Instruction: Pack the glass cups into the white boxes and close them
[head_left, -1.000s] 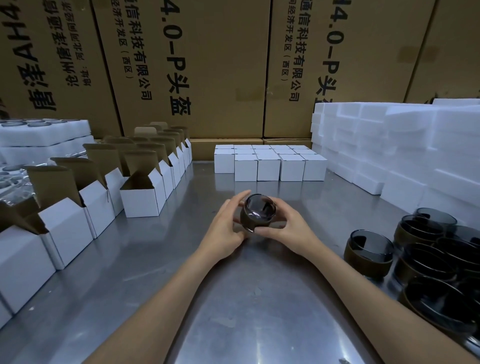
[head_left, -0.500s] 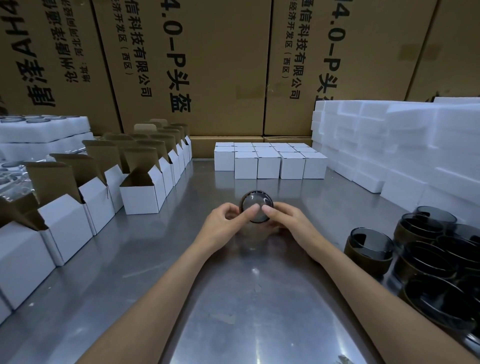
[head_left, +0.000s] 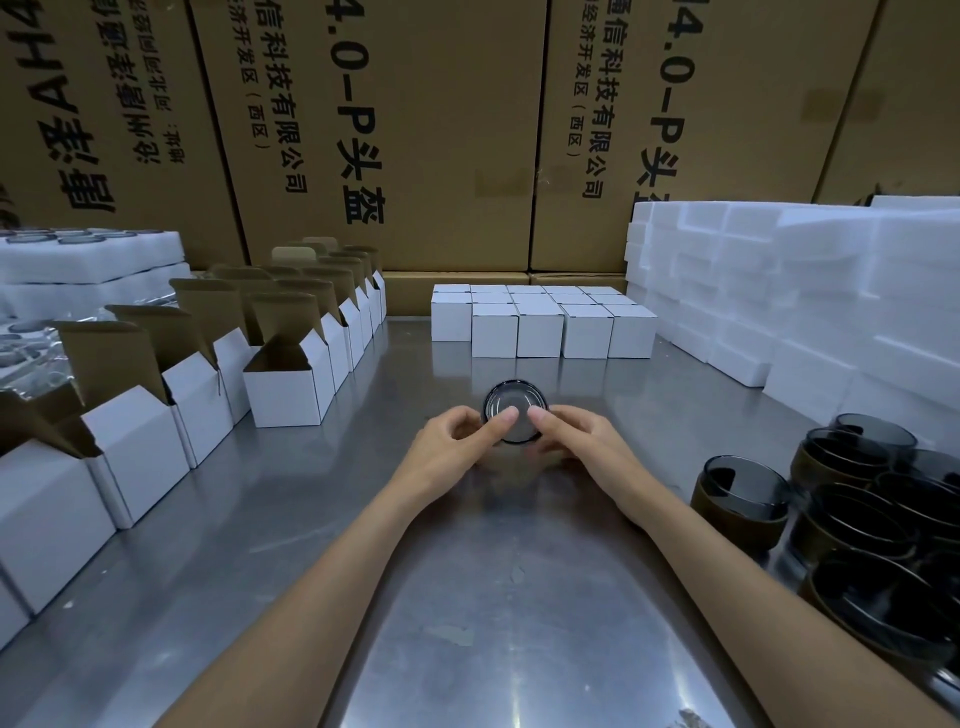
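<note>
Dark round glass cup (head_left: 515, 411) held on its side at the table's middle, one circular end facing the camera.

Left hand (head_left: 457, 446) and right hand (head_left: 576, 444) grip it above the steel table (head_left: 493, 623); open white boxes (head_left: 288, 387) left, brown cartons (head_left: 415, 130) behind.

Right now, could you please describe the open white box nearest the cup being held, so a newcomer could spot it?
Start at the rows of open white boxes along the left of the steel table. The open box stands at their inner edge, closest to the table's middle. Unlike its neighbours, its white front and right side are fully exposed.
</note>
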